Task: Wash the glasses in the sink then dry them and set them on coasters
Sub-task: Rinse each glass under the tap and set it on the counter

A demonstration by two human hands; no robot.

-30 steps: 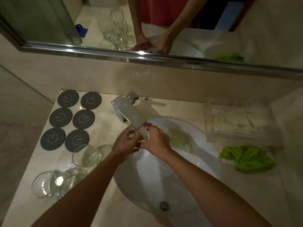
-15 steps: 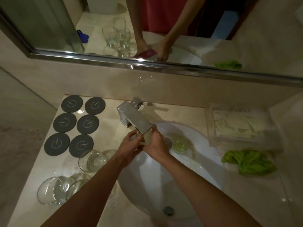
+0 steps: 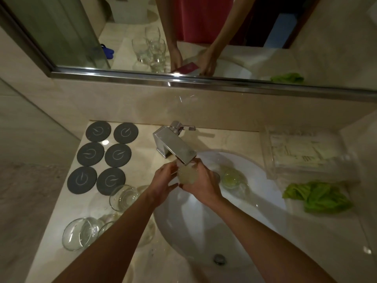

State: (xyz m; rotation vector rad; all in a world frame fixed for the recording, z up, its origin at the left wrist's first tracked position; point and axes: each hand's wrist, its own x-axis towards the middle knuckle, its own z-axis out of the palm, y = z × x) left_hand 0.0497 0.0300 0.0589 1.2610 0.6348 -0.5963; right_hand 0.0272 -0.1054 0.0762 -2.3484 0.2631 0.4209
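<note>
Six dark coasters (image 3: 106, 158) lie at left on the bench (image 3: 142, 152), with glasses (image 3: 122, 198) below them. At centre frame, under the faucet (image 3: 175, 146), my left hand (image 3: 163, 180) and right hand (image 3: 201, 185) curl their fingers round a glass (image 3: 186, 174) over the sink (image 3: 204, 231). A green cloth (image 3: 318, 198) lies at right.

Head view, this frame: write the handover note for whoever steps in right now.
Right hand: grips the glass under the faucet spout, over the sink.
Left hand: fingers on the same glass; whether that is a full grip is unclear.
Another glass lies in the basin.
Glasses on the counter left of the sink: one at, one at, at least one more behind the left forearm.
Six coasters, all bare.
Green cloth right of the sink.
Done: nothing on coasters yet.
Left: finish washing, dry, place.
</note>
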